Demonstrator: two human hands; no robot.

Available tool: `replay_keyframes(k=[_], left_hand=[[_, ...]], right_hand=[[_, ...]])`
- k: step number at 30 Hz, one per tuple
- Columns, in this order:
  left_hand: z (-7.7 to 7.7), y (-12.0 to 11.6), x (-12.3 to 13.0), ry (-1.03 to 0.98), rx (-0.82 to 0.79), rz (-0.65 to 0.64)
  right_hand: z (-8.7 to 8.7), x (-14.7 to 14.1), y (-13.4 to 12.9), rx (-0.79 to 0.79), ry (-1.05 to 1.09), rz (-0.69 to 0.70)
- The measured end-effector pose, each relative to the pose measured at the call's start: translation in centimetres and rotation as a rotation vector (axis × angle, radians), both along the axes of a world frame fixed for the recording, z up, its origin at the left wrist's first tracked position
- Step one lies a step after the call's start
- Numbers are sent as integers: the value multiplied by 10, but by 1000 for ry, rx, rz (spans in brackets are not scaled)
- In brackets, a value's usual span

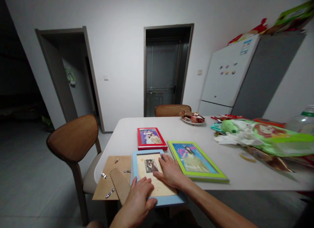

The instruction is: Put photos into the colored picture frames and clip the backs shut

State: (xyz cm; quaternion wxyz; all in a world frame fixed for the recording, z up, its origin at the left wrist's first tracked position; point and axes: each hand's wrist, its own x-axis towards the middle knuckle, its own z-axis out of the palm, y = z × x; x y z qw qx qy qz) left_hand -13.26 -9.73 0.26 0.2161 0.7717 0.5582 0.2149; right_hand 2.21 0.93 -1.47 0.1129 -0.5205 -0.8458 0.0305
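Note:
A light blue picture frame (pixel 135 165) lies on the white table near its front edge, with a cream printed sheet (pixel 159 185) inside its border. On the sheet is a small dark photo of people. My right hand (pixel 169 170) rests over the sheet's right side, fingers stretched out. My left hand (pixel 141 197) lies on the frame's lower left edge, fingers apart. Left of the frame is a brown backing board (pixel 103 190) with metal clips and a stand leg (pixel 119 182); my left hand is close to the leg's lower end.
A red picture frame (pixel 139 142) and a lime green picture frame (pixel 211 177) lie beyond and to the right. A plate (pixel 196 123) of items, plastic packaging (pixel 265 136) and a tape roll (pixel 247 157) are on the table (pixel 122 129). A wooden chair (pixel 73 139) stands left.

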Motion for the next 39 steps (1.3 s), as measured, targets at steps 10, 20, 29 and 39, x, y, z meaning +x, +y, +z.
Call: replay_keyframes(k=[10, 20, 29, 39], left_hand=[[1, 1, 12, 180, 13, 25], [-21, -19, -52, 153, 115, 216], [-60, -14, -126, 261, 254, 522], [-10, -8, -91, 11, 413, 433]], right_hand=[[6, -8, -6, 43, -11, 90], [12, -28, -23, 68, 131, 215], [8, -114, -71, 34, 198, 426], [32, -74, -60, -12, 536, 385]])
